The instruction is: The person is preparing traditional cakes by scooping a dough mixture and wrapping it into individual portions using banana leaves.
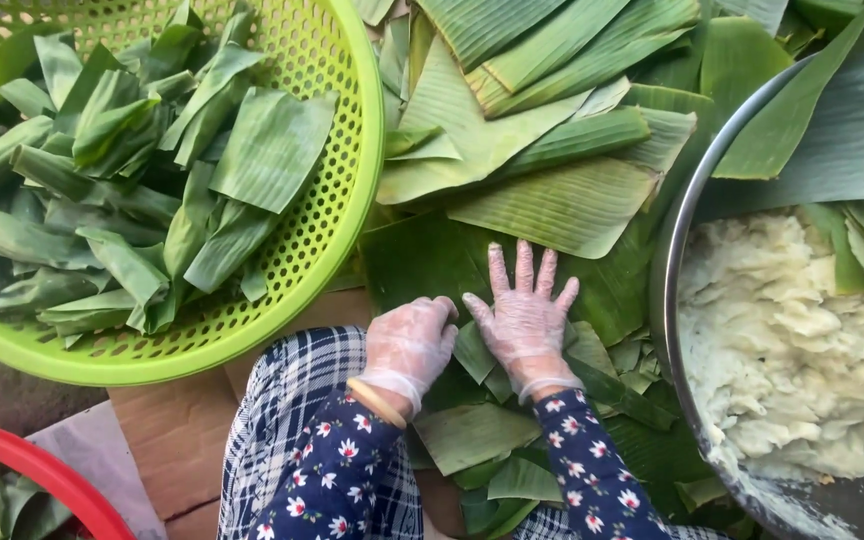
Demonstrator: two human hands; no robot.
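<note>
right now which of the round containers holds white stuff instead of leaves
The metal bowl at the right, holding pale white dough. The green perforated basket holds folded leaves, and the red basin shows only leaf scraps.

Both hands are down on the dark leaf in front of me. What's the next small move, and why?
Probably reach the right hand toward the white dough in the metal bowl. That hand lies flat, fingers spread, on the dark banana leaf; the left hand rests curled at the leaf's edge. Neither holds anything, and the bowl sits just to the right.
</note>
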